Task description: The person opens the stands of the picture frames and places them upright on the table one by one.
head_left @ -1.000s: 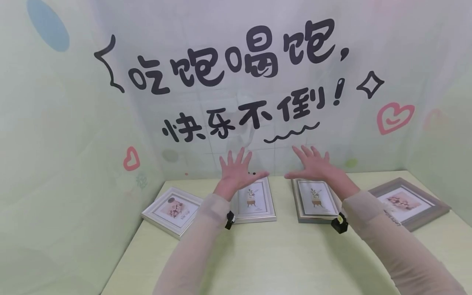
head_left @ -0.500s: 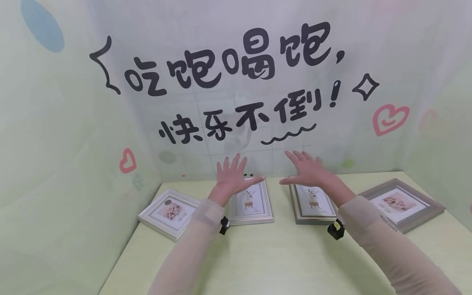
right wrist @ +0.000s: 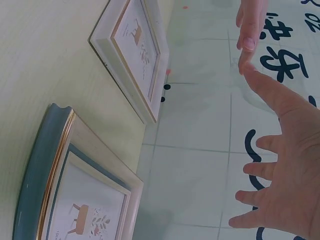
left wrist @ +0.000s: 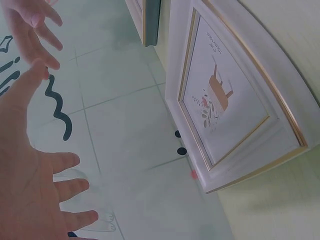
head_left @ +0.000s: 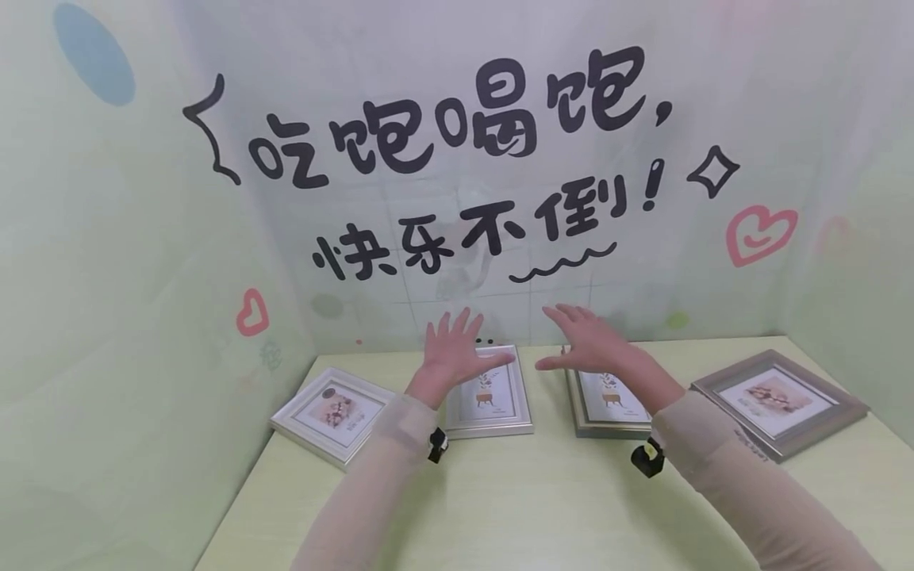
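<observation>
With fingers spread, my left hand [head_left: 451,353] hovers over the back of a white picture frame [head_left: 496,411] near the table's middle. My right hand [head_left: 600,349] hangs in the air over a grey picture frame [head_left: 603,404] and covers part of it. Both frames lie face up and show a potted plant print. The thumbs point toward each other with a gap between them. In the left wrist view, the white frame [left wrist: 225,90] is apart from the left fingers. The right wrist view shows the grey frame [right wrist: 90,205] apart from the right hand [right wrist: 295,170]. Neither hand holds anything.
A silver-white frame [head_left: 336,412] with a flower print lies angled at the left table edge. A wider grey-brown frame [head_left: 781,400] lies angled at the right. Behind the pale table [head_left: 528,500] hangs a printed backdrop [head_left: 400,317] with black lettering; side walls close in both ends.
Both hands have sunk a little toward the frames, and the thumbs have come slightly closer together. The frames stay put; the head view has shifted slightly.
</observation>
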